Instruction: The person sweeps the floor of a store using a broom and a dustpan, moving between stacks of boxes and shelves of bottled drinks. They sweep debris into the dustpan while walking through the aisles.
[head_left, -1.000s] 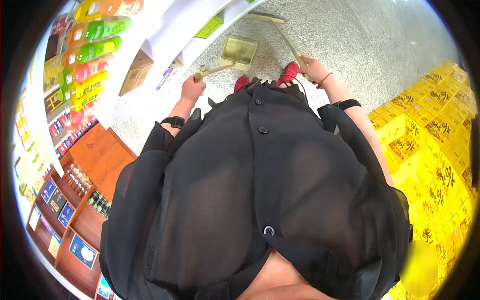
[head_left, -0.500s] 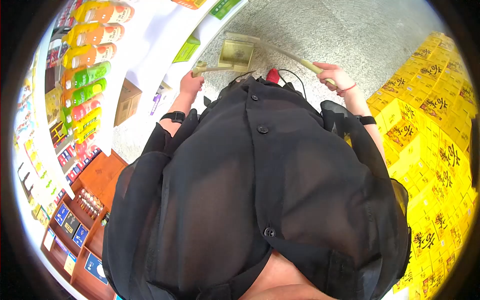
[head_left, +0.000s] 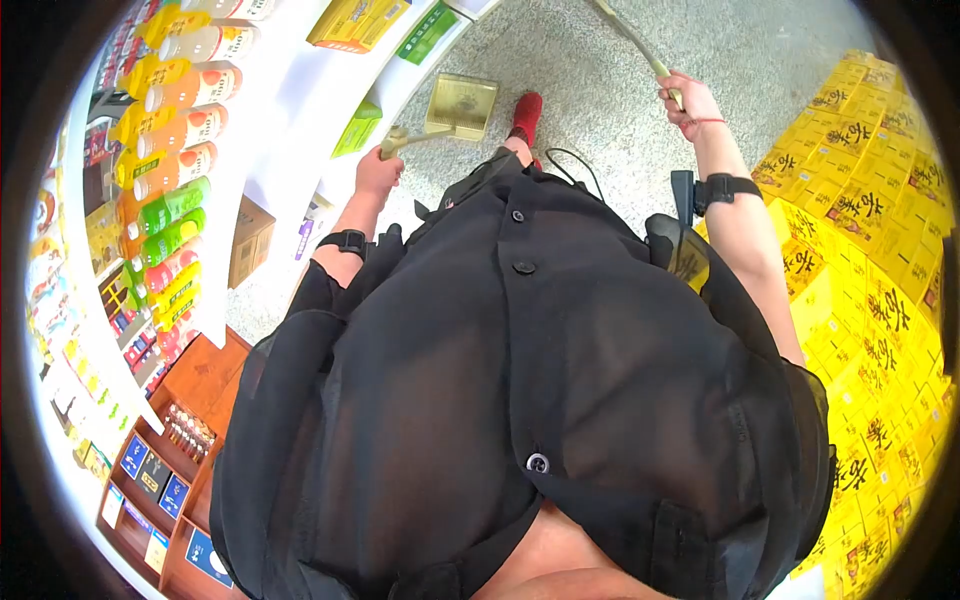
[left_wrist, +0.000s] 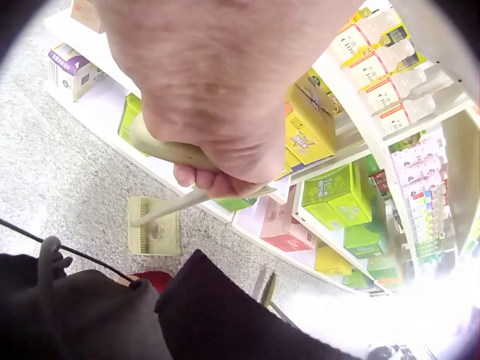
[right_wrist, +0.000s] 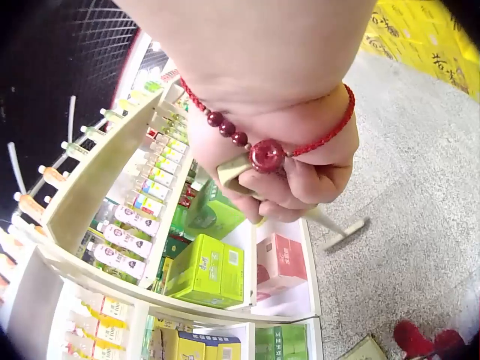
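Observation:
A beige dustpan (head_left: 462, 106) with a comb-toothed edge lies on the floor. My left hand (head_left: 380, 175) grips the end of its handle, and in the left wrist view the fingers of the left hand (left_wrist: 217, 112) curl round that handle above the pan (left_wrist: 155, 226). Out to the right, my right hand (head_left: 692, 105) holds a long broom handle (head_left: 634, 38) that runs up past the frame's top. Seen from the right wrist, the right hand (right_wrist: 277, 165) is wrapped round the handle, and the broom head (right_wrist: 347, 234) is on the floor beyond.
Shelves with bottles (head_left: 190, 130) and boxes (head_left: 358, 22) stand along the left. Stacked yellow cartons (head_left: 860, 200) fill the right side. A red shoe (head_left: 527, 116) is beside the dustpan on the speckled floor (head_left: 600, 100). A brown wooden shelf unit (head_left: 205, 375) is at lower left.
My right hand has moved right and forward with the broom, whose head has left the head view. The dustpan first shifted slightly left. A red shoe has come forward beside it.

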